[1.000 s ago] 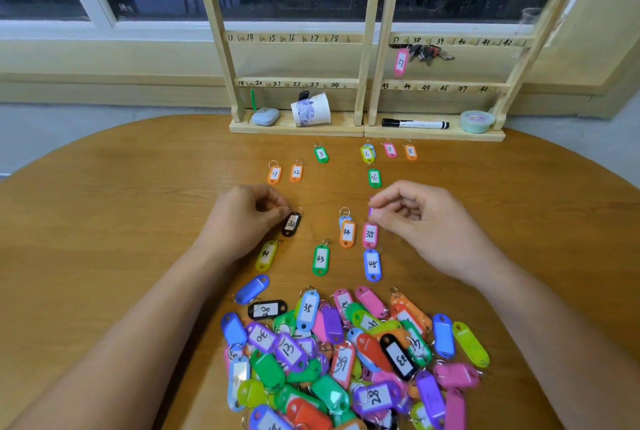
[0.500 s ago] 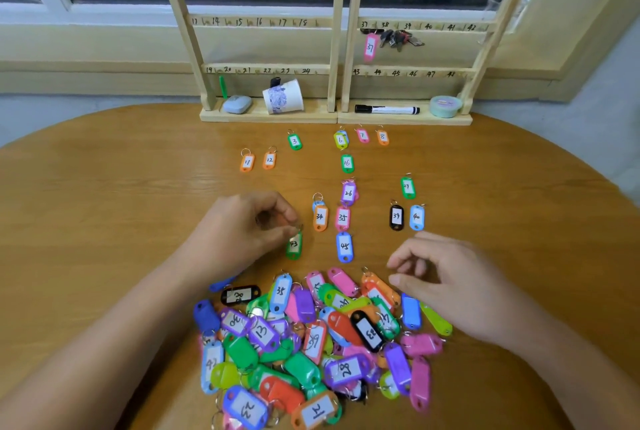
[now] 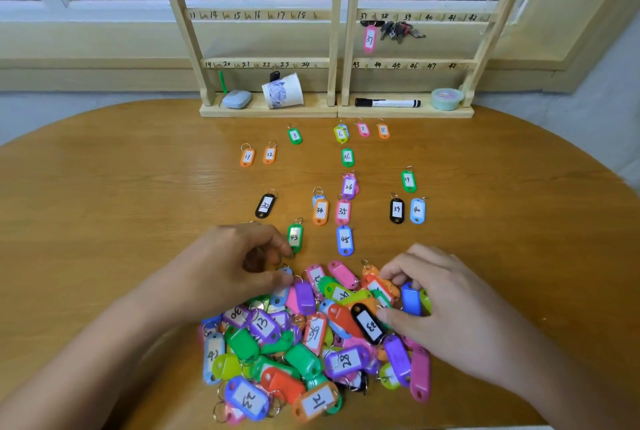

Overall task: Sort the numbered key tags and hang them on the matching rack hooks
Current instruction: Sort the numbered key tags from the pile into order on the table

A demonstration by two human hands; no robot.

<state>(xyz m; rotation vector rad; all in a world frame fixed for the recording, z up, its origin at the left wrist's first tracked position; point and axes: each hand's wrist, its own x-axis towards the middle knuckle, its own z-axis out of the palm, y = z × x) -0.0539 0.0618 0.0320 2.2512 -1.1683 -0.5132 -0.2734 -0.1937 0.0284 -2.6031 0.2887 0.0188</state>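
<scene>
Two hands sit curled at the heap of key tags (image 3: pixel 311 353) in the lower middle of the frame. The left hand (image 3: pixel 235 266) bends its fingers at the heap's upper left edge, fingertips at the lower end of green tag 43 (image 3: pixel 294 237); whether it grasps anything cannot be told. The right hand (image 3: pixel 446 311) arches over the heap's right side, thumb beside black tag 33 (image 3: pixel 369 324), a blue tag (image 3: pixel 411 298) under its fingers, its hold equally unclear. Sorted tags (image 3: pixel 343 212) lie face up in loose rows on the wooden table (image 3: pixel 104 204) above. At top centre stands the numbered rack (image 3: pixel 337 31), pink tag 37 (image 3: pixel 370 38) hanging from it beside a bunch of keys (image 3: pixel 398 31).
</scene>
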